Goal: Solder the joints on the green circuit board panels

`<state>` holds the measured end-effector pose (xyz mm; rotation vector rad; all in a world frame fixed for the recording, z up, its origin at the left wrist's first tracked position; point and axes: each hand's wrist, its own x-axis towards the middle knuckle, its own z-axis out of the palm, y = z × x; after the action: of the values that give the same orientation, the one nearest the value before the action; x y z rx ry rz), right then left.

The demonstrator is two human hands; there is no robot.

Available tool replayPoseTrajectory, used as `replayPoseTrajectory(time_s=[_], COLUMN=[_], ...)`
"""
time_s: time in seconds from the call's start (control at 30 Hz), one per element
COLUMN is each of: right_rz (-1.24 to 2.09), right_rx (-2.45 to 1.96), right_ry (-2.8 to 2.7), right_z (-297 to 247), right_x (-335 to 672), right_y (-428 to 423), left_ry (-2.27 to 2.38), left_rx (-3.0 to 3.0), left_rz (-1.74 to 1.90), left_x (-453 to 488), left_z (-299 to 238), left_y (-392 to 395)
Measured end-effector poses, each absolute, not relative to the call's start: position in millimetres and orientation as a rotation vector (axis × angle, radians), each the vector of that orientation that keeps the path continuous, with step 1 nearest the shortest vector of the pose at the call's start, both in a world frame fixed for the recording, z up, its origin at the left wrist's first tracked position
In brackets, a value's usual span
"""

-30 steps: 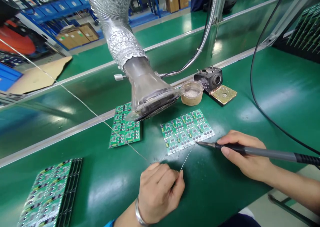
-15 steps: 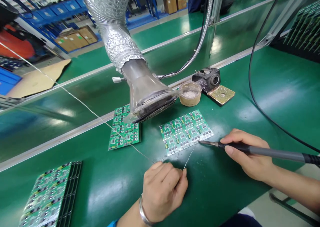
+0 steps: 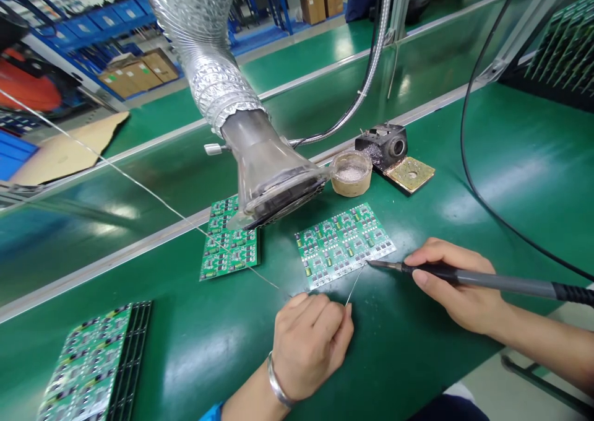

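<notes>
A green circuit board panel (image 3: 344, 243) lies flat on the green bench mat (image 3: 487, 179). My right hand (image 3: 452, 285) grips a grey soldering iron (image 3: 482, 279) like a pen, its tip touching the panel's near right edge. My left hand (image 3: 309, 340) is closed in a pinch on a thin solder wire (image 3: 355, 283), whose free end reaches up to the iron's tip. The wire trails away from my left hand to the far left across the bench.
A clear fume hood on a silver flexible duct (image 3: 273, 167) hangs just behind the panel. A second board (image 3: 228, 244) lies left of it, and a stack of boards (image 3: 88, 365) at the near left. A round tin (image 3: 351, 173) and an iron stand with sponge (image 3: 394, 155) sit behind. A black cable (image 3: 468, 161) crosses the right side.
My left hand has slid a little to the right and forward, bringing the solder wire end closer to the iron's tip. The iron has stayed at the panel's edge.
</notes>
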<state>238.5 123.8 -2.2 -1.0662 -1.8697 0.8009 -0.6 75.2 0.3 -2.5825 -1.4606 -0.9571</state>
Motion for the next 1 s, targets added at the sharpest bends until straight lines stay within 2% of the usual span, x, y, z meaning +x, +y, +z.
replayPoseTrajectory(time_s=[0.77,1.0], right_rz=[0.806,0.827], right_rx=[-1.05,-1.066], right_ry=[-1.81,-1.642], right_z=[-4.4,-1.4], right_x=[242.3,248.3], right_y=[123.6,122.6], left_ry=[-1.414,-1.454], left_rx=[-2.679,-2.677], left_rz=[-0.845,-0.888], left_x=[2.5,2.8], left_z=[-3.5,5.5], left_y=[76.1,72.2])
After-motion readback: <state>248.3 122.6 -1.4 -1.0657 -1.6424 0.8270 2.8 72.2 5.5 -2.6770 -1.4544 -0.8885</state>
